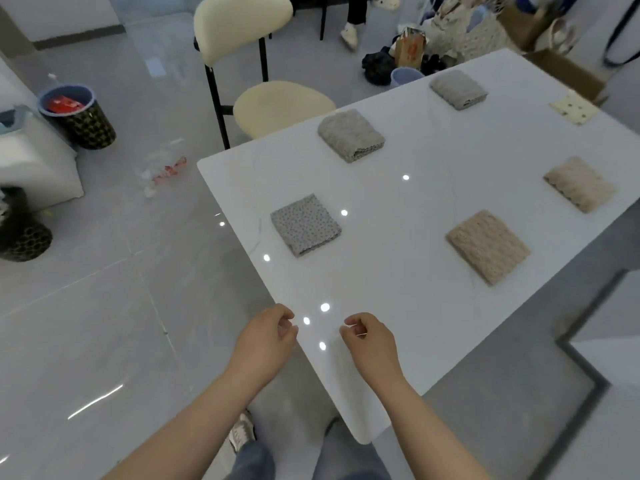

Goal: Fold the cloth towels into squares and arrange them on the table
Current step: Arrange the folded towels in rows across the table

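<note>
At the upper left of the frame a dark patterned bin (78, 117) stands on the grey floor, and right of it a cream chair (266, 67) sits at the far edge of the white tabletop (398, 244). At lower centre the left hand (266, 341) hovers at the tabletop's near edge, fingers curled in and grasping nothing. Above it lies a folded speckled grey towel (305, 225), then a thick grey towel (350, 135) further up. The right hand (371, 344) is likewise clenched and empty, apart from the left. A third grey towel (458, 89) lies near the top, a tan towel (486, 245) at mid right, a cream dotted cloth (573, 107) at the upper right, and a pale beige towel (579, 184) below it. All the towels lie well apart.
</note>
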{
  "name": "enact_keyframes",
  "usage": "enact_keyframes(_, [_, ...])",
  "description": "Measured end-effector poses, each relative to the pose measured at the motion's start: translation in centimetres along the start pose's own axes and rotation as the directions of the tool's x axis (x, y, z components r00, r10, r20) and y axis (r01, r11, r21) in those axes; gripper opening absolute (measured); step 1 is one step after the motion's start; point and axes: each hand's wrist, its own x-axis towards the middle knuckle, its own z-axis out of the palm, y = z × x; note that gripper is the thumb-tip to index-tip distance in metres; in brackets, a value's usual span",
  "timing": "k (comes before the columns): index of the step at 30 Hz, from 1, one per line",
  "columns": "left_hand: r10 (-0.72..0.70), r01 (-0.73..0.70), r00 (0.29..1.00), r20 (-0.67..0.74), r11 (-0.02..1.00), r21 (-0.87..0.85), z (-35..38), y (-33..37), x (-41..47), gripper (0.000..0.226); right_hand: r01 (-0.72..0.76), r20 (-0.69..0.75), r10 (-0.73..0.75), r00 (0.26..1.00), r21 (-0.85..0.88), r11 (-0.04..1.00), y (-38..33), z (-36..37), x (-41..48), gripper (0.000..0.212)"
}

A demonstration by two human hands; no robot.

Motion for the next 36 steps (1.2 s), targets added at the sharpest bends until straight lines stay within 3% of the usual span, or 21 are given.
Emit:
enact_keyframes(10, [0.104,-0.111,0.986,0.132,0.993,0.043,-4.5,-2.0,3.0,0.015,-0.107,-0.134,0.121,0.984,0.105,0.989,-2.2,3.8,-1.3,0.017])
enact_keyframes(23, [0.173,-0.191,0.972,0.157,0.976,0.107,-5.6,0.8,11.3,0.017,-0.081,-0.172,0.105,0.979,0.142,0.987,-6.1,2.1,5.5,0.015])
enact_keyframes(36, [0.315,-0.378,0.89,0.329,0.914,0.148,-8.0,1.2,20.0,0.015,-0.178,-0.306,0.258,0.917,0.265,0.948,-9.7,4.0,8.8,0.01])
